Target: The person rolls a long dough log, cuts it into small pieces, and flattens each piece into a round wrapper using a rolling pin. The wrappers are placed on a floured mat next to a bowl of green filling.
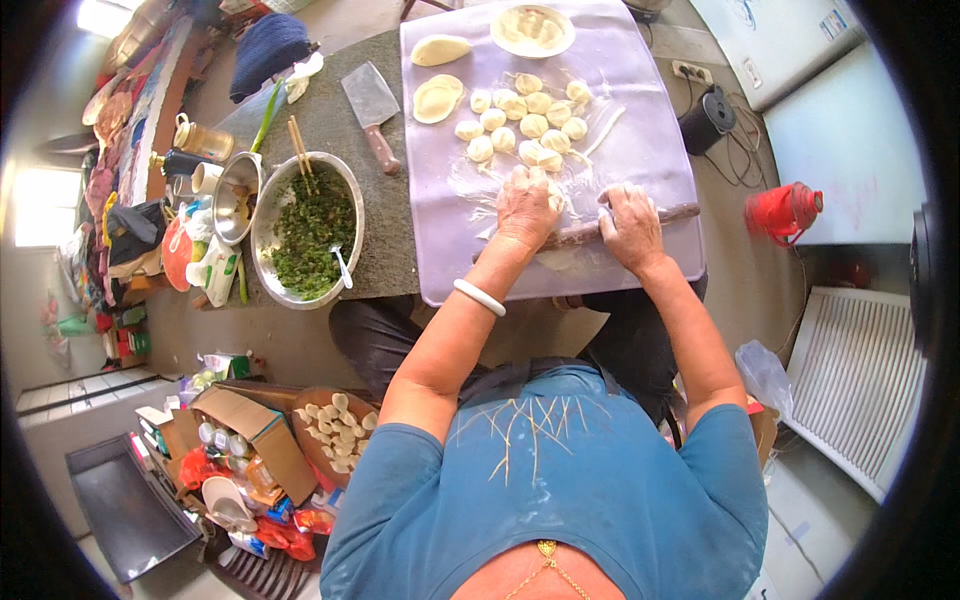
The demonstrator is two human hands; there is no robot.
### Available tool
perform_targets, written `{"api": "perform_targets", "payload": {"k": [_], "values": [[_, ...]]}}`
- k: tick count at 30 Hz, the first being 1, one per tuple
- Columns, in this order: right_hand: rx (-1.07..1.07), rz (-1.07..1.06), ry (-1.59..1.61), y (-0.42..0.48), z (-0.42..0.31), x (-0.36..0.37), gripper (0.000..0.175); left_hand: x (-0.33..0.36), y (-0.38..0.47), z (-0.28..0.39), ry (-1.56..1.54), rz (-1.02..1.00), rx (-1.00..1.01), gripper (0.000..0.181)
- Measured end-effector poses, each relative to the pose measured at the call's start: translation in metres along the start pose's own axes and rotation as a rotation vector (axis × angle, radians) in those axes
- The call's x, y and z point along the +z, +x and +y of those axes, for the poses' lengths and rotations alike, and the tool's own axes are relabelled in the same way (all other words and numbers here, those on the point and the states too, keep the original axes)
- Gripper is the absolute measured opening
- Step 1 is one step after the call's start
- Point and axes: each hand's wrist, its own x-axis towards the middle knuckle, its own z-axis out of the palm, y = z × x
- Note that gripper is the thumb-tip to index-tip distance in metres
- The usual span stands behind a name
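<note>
My left hand (526, 202) is over the floured lilac mat (442, 225), its fingertips at the near edge of a group of small dough pieces (534, 125). Pale dough (556, 201) shows beside its thumb; whether the fingers grip it is hidden. A dark wooden rolling pin (574, 236) slants across the mat, passing under my left wrist. My right hand (632, 225) has its fingers over the pin towards the right end. Two stacks of flat dough wrappers (438, 98) (441, 50) lie at the mat's left, and a bowl of flour (532, 31) stands at its far edge.
Left of the mat are a cleaver (372, 112) and a steel bowl of chopped green filling (313, 232) with chopsticks (298, 150) and a spoon (341, 266). A smaller metal bowl (237, 196) stands beyond. Shaped dumplings (337, 431) lie on a round board behind me. A red thermos (784, 210) is at right.
</note>
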Motion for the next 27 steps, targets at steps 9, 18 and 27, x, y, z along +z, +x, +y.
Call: {"api": "perform_targets", "payload": {"k": [9,18,27], "values": [[0.064,0.052,-0.193,0.053,-0.001,0.029,0.024,-0.010,0.034,0.009,-0.371,-0.498,-0.147,0.025],[0.078,-0.101,-0.181,0.013,-0.011,0.016,0.027,-0.005,0.032,-0.011,-0.431,-0.678,-0.208,0.025],[-0.020,0.033,-0.187,-0.002,-0.007,0.028,0.024,0.008,0.027,-0.004,-0.212,-0.315,-0.113,0.026]]}}
